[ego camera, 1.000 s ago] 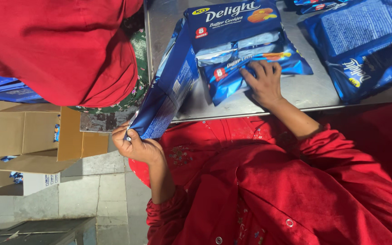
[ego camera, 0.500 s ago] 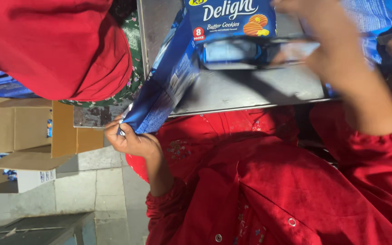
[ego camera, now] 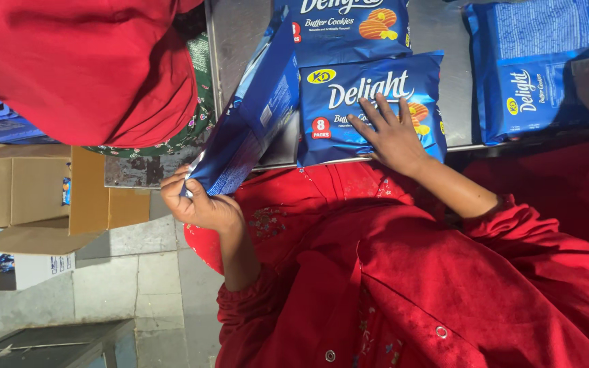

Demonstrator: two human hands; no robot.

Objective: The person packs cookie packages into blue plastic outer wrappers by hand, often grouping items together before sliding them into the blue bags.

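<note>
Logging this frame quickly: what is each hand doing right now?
Left hand: closed, pinching the end of a blue wrapper.
Right hand: open, flat on a blue cookie pack.

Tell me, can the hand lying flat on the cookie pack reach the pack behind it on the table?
Probably yes. The right hand rests on the near cookie pack, and the next pack lies just beyond its fingertips with nothing between.

The left hand [ego camera: 199, 204] pinches the end of a blue wrapper [ego camera: 250, 129]; the right hand [ego camera: 390, 136] lies flat on a blue cookie pack [ego camera: 349, 102] on the metal surface [ego camera: 444, 34].
</note>
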